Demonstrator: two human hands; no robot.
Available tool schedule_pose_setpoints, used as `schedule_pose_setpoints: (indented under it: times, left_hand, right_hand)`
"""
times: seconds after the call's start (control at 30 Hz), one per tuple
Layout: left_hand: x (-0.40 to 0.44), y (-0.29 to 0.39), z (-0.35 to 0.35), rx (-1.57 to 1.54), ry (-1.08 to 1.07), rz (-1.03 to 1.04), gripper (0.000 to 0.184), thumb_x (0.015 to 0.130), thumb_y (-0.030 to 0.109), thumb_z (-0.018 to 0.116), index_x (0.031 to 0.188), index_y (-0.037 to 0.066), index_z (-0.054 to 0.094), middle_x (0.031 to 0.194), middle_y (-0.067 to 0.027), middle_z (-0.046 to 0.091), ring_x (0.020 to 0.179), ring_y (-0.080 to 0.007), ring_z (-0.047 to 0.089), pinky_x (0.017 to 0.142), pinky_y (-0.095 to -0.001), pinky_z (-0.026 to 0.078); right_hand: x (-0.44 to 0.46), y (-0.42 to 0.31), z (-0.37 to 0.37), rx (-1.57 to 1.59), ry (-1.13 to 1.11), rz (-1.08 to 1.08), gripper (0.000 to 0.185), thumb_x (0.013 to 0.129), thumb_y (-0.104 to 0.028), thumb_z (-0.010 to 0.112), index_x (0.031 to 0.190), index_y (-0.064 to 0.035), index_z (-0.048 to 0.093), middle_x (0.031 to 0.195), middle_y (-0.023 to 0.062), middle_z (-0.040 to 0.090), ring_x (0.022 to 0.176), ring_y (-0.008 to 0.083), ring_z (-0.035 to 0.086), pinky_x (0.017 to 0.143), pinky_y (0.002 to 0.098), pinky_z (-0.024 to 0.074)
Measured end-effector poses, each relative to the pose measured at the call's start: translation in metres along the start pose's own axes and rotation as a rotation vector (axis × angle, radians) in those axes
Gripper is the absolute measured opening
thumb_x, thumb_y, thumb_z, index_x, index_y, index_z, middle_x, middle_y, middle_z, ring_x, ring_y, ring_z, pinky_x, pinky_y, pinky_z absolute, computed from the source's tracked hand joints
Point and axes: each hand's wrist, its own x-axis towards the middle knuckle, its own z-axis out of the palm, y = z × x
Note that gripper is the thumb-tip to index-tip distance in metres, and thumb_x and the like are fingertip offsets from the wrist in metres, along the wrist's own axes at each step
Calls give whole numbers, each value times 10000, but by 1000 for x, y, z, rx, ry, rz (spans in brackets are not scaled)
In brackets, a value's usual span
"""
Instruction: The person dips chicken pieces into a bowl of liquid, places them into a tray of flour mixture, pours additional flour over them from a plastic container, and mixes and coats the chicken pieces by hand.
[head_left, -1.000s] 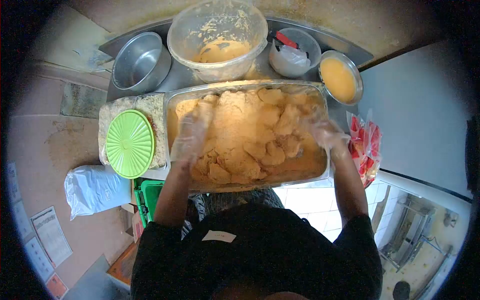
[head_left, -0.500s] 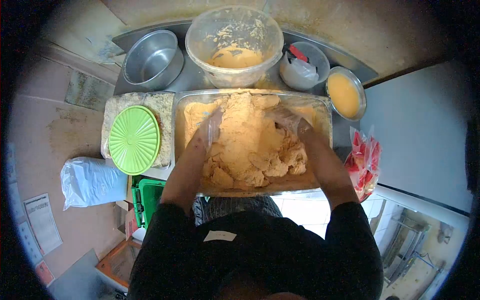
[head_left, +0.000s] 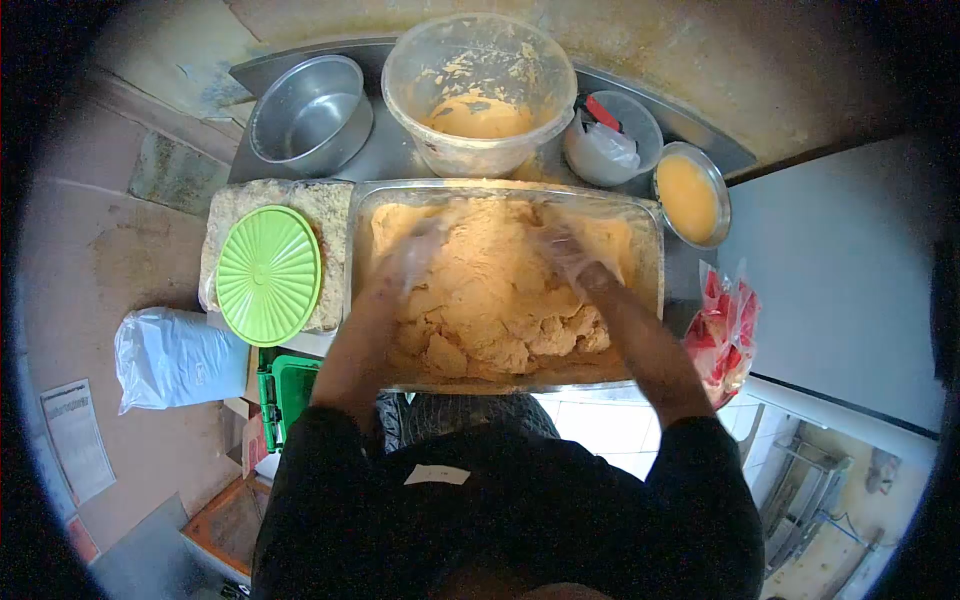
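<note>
A mound of soft orange dough (head_left: 480,290) fills the large clear rectangular tub (head_left: 655,300) in front of me. My left hand (head_left: 425,245), in a thin clear glove, touches the left upper side of the mound; motion smears its fingers. On the upper right side rests my right hand (head_left: 563,248), also gloved, with blurred fingers that look stretched out over the dough. Neither hand lifts a piece clear of the mass. Towards the near side, the dough's surface is broken into lumps and cracks.
Behind the tub stand a metal pot (head_left: 310,115), a smeared clear bucket (head_left: 480,150), a small container (head_left: 610,165) with a red-handled item, and a bowl of orange liquid (head_left: 690,195). A green lid (head_left: 268,275) lies on a crumb-filled container at left. Red-and-clear packaging (head_left: 722,335) is at right.
Both hands have shifted over the dough and are more blurred. The mound's top looks flatter and smoother between them. The view has moved slightly.
</note>
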Motion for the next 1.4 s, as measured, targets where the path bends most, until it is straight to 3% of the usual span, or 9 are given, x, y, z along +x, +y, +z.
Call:
schedule_pose_setpoints:
  times: [0.23, 0.43, 0.57, 0.7, 0.93, 1.03, 1.23, 1.27, 1.4]
  left_hand:
    - [-14, 38, 20, -248, -185, 173, 422, 996, 310, 522, 1327, 48, 529, 1122, -151, 609, 1002, -275, 592, 885, -396, 486]
    - [-62, 102, 23, 192, -228, 651, 450, 993, 309, 522, 1360, 50, 513, 1146, -163, 606, 1025, -291, 590, 906, -407, 480]
    - [-96, 107, 41, 673, -36, 1011, 469, 961, 335, 577, 1326, 42, 541, 1171, -188, 614, 1065, -334, 592, 947, -419, 469]
    - [-109, 83, 21, 412, 139, 617, 459, 954, 357, 594, 1277, 32, 571, 1250, -201, 614, 1165, -343, 581, 1005, -410, 462]
    - [-107, -4, -17, 453, 37, 39, 442, 974, 331, 559, 1299, 32, 552, 1260, -184, 600, 1165, -315, 573, 1004, -393, 460]
    - [-75, -27, 12, 278, -80, 1, 435, 983, 320, 544, 1308, 32, 544, 1265, -177, 594, 1165, -303, 570, 1004, -385, 459]
    - [-33, -36, 62, -120, -225, -16, 422, 1000, 298, 514, 1327, 32, 528, 1274, -162, 581, 1166, -279, 564, 1003, -370, 457]
    - [-27, -36, 69, -156, -236, -13, 420, 1003, 294, 509, 1330, 32, 525, 1276, -159, 579, 1166, -275, 563, 1003, -368, 457]
    - [-2, -25, 92, -261, -315, -31, 412, 1014, 279, 489, 1342, 31, 514, 1282, -150, 571, 1166, -260, 559, 1003, -358, 456]
  right_hand:
    - [-11, -56, -2, 703, -240, 523, 654, 997, -501, 464, 1414, 3, 463, 1387, 114, 530, 1270, 236, 502, 1043, 369, 431]
    - [-86, -58, -64, 526, 13, 304, 614, 992, -459, 490, 1415, -15, 474, 1324, 116, 587, 1207, 223, 562, 984, 377, 493]
    - [-109, 17, -138, 1165, -575, 32, 470, 1013, -237, 517, 1434, -37, 458, 1448, 104, 485, 1291, 200, 496, 1099, 394, 417]
    - [-164, -11, -99, 175, 256, 70, 446, 1013, -251, 536, 1404, -40, 495, 1385, 146, 536, 1252, 238, 532, 1061, 346, 440]
    - [-182, 2, -28, 793, 61, 682, 645, 905, -480, 665, 1365, -59, 503, 1200, 144, 655, 1116, 260, 634, 931, 337, 541]
    - [-171, -37, -13, 1062, 97, 686, 528, 951, -383, 625, 1356, -65, 511, 1272, 160, 618, 1184, 282, 590, 975, 388, 521]
    - [-168, 20, -16, 1111, 66, 701, 537, 920, -483, 642, 1255, -69, 574, 1116, 104, 689, 957, 251, 690, 816, 370, 585]
    - [-162, 88, -11, 1117, 15, 652, 499, 937, -470, 621, 1234, -71, 586, 1092, 111, 690, 923, 244, 694, 778, 370, 588]
    - [-173, 98, -17, 1269, 18, 671, 406, 962, -374, 614, 1225, -66, 599, 1103, 85, 687, 911, 204, 684, 788, 327, 575]
